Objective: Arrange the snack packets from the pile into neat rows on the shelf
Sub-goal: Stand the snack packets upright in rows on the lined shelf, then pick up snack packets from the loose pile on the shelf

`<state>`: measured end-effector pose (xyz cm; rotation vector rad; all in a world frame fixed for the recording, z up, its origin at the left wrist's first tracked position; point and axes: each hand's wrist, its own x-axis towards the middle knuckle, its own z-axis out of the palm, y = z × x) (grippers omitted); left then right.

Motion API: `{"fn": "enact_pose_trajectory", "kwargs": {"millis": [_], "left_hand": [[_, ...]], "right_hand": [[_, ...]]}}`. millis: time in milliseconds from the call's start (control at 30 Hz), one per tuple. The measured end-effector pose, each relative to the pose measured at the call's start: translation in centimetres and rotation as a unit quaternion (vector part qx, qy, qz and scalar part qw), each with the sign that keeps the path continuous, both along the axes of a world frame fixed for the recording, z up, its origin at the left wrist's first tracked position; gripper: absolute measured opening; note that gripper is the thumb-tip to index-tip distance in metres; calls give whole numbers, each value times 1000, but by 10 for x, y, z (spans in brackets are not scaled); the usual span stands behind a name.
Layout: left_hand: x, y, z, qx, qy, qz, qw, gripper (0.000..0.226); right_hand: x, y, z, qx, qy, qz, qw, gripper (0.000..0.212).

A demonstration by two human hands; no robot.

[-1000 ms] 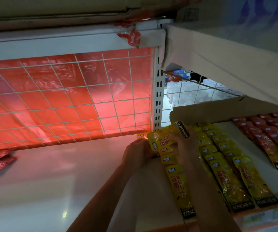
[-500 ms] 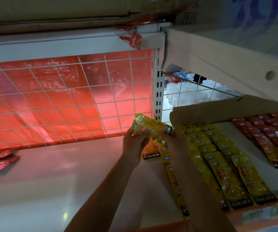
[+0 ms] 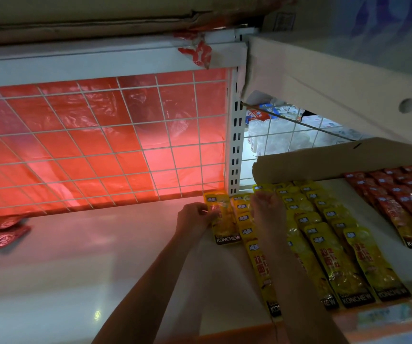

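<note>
At shelf [image 3: 80, 256] back, packet [image 3: 223, 220] is lying flat.
Left hand [image 3: 193, 218] is pinching its edge; right hand [image 3: 265, 207] is curling, hold unclear.

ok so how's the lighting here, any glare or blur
Head view: dim, with a red cast from the backlit red sheet; a small glare spot on the shelf; the right hand looks motion-blurred; the wide angle bends straight lines.

Yellow packets [image 3: 334, 259] lie flat in overlapping rows on the shelf [image 3: 100, 256], labels up. A single yellow packet [image 3: 222, 219] lies just left of them, its edge held by the left hand [image 3: 195, 217]. Red packets [image 3: 398, 202] are rowed at the shelf's right, and loose red packets [image 3: 4, 232] lie at its far left.
</note>
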<state>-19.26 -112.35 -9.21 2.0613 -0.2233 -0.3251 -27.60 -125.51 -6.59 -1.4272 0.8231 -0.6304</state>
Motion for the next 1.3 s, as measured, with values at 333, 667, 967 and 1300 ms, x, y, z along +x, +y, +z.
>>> {"fn": "enact_pose_trajectory", "kwargs": {"millis": [333, 667, 967, 1300], "left_hand": [[-3, -8, 3, 115, -75, 8, 991, 46], [-1, 22, 6, 167, -186, 24, 968, 36], [17, 134, 6, 268, -284, 87, 917, 33], [51, 318, 21, 396, -219, 151, 879, 44]], "right_hand": [[-2, 0, 2, -48, 21, 11, 999, 9], [22, 39, 7, -150, 43, 71, 985, 14], [63, 152, 5, -299, 79, 248, 918, 30], [128, 321, 5, -344, 42, 385, 856, 35]]}}
